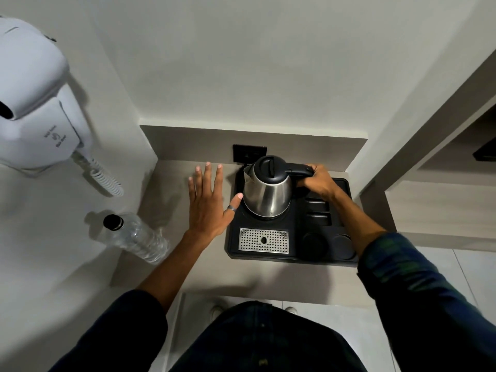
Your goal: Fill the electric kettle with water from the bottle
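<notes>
**Two hands at the kettle, the bottle not yet touched**

Two jobs are split between the hands here. The right hand is wrapped around the black handle of the electric kettle, fingers curled closed on it, which looks like a grip meant either to steady the kettle or to lift it off its base. The kettle stands upright in the back part of the black tray, its dark lid down, so no water can go in yet.

The left hand is flat and spread wide, holding nothing. It hovers over or rests on the countertop just left of the tray, with the thumb tip touching or nearly touching the steel wall of the kettle; I cannot tell which. That placement reads as bracing, or as a hand on its way to the lid.

The water bottle stands on the counter's left edge, near the left forearm and well apart from the kettle. Its black cap is on, and it is clear plastic; the water level is hard to judge. It sits on the left hand's side, so that hand is the natural one to fetch it.

Judging by this, the task is at its start: lid to open, cap to remove, pouring still to come. A wall-mounted hair dryer hangs above the bottle, clear of the work.
</notes>
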